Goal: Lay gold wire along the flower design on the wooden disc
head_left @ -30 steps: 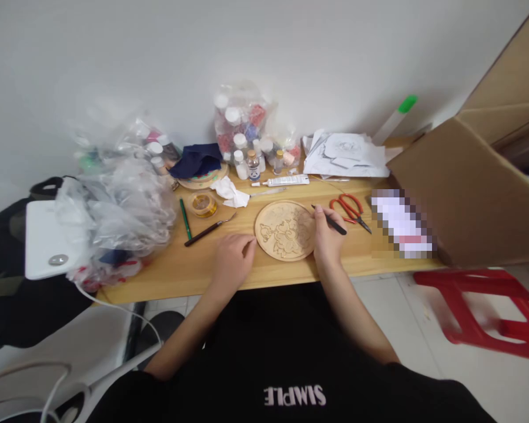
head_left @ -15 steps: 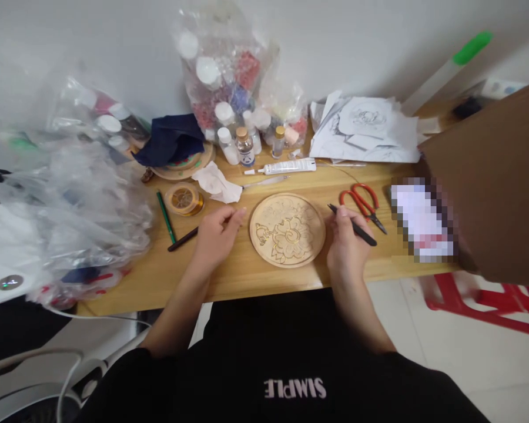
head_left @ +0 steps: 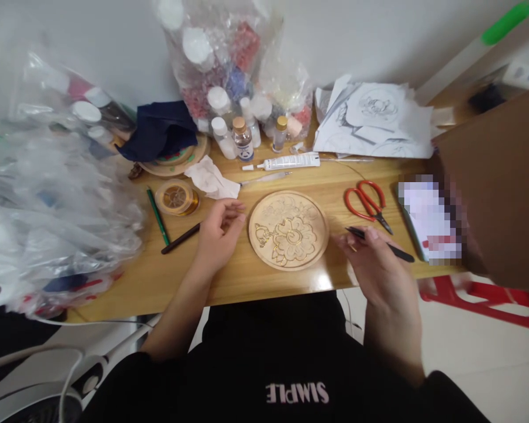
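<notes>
A round wooden plaque (head_left: 289, 230) lies flat on the table between my hands. It bears a flower and a small figure outlined in gold, with pencil-like lines across its upper part. My left hand (head_left: 220, 232) rests close by its left edge, fingers loosely curved and thumb apart, with nothing visible in them. A dark stick (head_left: 181, 238) lies partly under that hand. To the right of the plaque, my right hand (head_left: 379, 261) grips black tweezers (head_left: 401, 254), tips pointing left. A tiny gold-coloured bit shows at its fingers; I cannot make out what it is.
Red-handled pliers (head_left: 365, 202) and a phone (head_left: 432, 220) lie to the right, before a cardboard box (head_left: 498, 188). A spool of gold wire (head_left: 176, 197), a green pencil (head_left: 157, 217) and crumpled tissue (head_left: 212, 178) are left. Behind are a white tube (head_left: 291, 161), bottles and papers (head_left: 374, 120).
My right hand has moved right and toward me, away from the plaque, still with the tweezers. My left hand stays by the plaque, its fingers slightly more spread. The view has shifted slightly.
</notes>
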`<state>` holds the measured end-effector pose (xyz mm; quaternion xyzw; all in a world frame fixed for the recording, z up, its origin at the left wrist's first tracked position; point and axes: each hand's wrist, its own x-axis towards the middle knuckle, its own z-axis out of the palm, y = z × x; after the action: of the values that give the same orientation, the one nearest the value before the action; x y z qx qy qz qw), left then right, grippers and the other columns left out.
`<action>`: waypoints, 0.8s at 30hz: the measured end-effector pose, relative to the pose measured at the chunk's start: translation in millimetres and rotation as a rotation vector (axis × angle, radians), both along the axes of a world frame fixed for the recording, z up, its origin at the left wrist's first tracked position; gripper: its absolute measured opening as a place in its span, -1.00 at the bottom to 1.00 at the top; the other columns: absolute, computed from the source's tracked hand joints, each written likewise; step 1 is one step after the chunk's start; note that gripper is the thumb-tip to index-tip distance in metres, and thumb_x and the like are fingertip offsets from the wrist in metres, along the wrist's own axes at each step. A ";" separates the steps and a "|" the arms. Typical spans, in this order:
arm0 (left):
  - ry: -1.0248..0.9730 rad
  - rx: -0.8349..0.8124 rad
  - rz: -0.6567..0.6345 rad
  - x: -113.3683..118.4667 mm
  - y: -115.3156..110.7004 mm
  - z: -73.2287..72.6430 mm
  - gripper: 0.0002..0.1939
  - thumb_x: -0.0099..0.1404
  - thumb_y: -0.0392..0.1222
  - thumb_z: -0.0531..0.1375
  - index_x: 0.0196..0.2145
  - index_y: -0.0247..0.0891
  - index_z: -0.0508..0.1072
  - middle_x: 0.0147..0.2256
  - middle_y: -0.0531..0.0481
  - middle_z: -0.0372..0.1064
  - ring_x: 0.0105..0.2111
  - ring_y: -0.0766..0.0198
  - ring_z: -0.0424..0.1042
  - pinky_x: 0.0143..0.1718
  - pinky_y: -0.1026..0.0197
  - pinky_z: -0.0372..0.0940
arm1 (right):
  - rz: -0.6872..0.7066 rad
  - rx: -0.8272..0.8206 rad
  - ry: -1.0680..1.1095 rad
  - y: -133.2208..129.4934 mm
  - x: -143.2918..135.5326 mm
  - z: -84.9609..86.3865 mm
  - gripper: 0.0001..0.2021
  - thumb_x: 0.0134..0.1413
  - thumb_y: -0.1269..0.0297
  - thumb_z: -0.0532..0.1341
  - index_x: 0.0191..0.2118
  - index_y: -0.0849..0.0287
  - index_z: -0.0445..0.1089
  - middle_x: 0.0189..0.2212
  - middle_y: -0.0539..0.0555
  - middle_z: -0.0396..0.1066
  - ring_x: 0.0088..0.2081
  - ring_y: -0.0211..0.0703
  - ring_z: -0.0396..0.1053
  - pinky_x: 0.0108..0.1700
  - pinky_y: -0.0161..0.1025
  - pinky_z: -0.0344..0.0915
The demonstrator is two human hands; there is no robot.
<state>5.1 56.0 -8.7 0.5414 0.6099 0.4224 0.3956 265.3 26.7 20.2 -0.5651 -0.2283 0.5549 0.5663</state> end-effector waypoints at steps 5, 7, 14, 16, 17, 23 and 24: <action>-0.038 -0.024 -0.038 1.0 -3.5 4.1 -0.75 0.28 -0.16 0.17 -0.07 -0.19 0.38 -0.07 -0.07 0.49 -0.13 0.20 0.52 -0.04 0.07 0.39 | -0.018 -0.025 -0.028 -1.3 4.4 -5.5 -0.69 -0.25 0.01 0.49 -0.46 0.08 0.50 -0.50 -0.05 0.43 -0.39 -0.25 0.38 -0.04 -0.03 0.43; -0.054 -0.036 -0.059 1.4 -4.2 6.0 -0.73 0.29 -0.17 0.16 -0.05 -0.20 0.38 -0.02 -0.09 0.48 -0.06 0.16 0.52 -0.01 0.05 0.39 | 0.032 -0.032 -0.016 -2.8 2.6 -6.9 -0.71 -0.22 0.01 0.48 -0.45 0.08 0.50 -0.50 -0.04 0.44 -0.38 -0.24 0.40 -0.05 -0.05 0.42; -0.103 -0.029 -0.132 -0.5 -4.5 4.9 -0.57 0.10 -0.35 0.09 -0.04 -0.20 0.42 0.01 -0.10 0.50 0.04 0.07 0.49 -0.02 0.02 0.42 | 0.123 0.008 -0.098 -6.9 -3.4 -5.4 -0.75 -0.13 0.00 0.44 -0.45 0.06 0.53 -0.49 -0.01 0.48 -0.35 -0.20 0.43 -0.17 -0.17 0.40; -0.111 -0.021 -0.121 -1.4 -4.4 4.1 -0.56 0.07 -0.36 0.07 -0.07 -0.19 0.43 -0.03 -0.09 0.52 0.00 0.08 0.51 -0.08 0.04 0.43 | 0.139 0.017 -0.108 -6.4 -3.5 -5.6 -0.75 -0.12 0.00 0.44 -0.44 0.06 0.54 -0.49 0.00 0.48 -0.35 -0.21 0.44 -0.20 -0.19 0.39; -0.112 -0.017 -0.109 -1.9 -4.5 3.9 -0.58 0.07 -0.36 0.07 -0.09 -0.19 0.43 -0.05 -0.08 0.53 -0.02 0.08 0.52 -0.11 0.05 0.44 | 0.143 0.021 -0.110 -5.9 -3.7 -6.0 -0.75 -0.12 0.00 0.44 -0.43 0.06 0.55 -0.48 0.00 0.48 -0.35 -0.21 0.44 -0.20 -0.20 0.39; -0.106 -0.030 -0.040 -5.1 -4.3 3.1 -0.68 0.14 -0.32 0.11 -0.12 -0.18 0.43 -0.13 -0.04 0.54 -0.13 0.15 0.55 -0.15 0.08 0.43 | 0.140 0.029 -0.089 1.4 -9.8 -10.7 -0.73 -0.12 -0.01 0.44 -0.48 0.07 0.51 -0.50 -0.02 0.46 -0.36 -0.23 0.42 -0.18 -0.20 0.39; -0.108 -0.035 -0.033 -5.7 -4.1 2.9 -0.68 0.15 -0.31 0.11 -0.12 -0.19 0.43 -0.13 -0.04 0.54 -0.14 0.16 0.55 -0.14 0.08 0.42 | 0.137 0.031 -0.084 2.8 -11.0 -11.4 -0.73 -0.13 -0.01 0.44 -0.49 0.07 0.50 -0.50 -0.03 0.45 -0.36 -0.23 0.41 -0.17 -0.20 0.39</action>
<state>-0.6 51.8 -5.7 0.5207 0.5861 0.4336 0.4442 254.3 29.6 8.8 -0.5621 -0.2983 0.5645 0.5257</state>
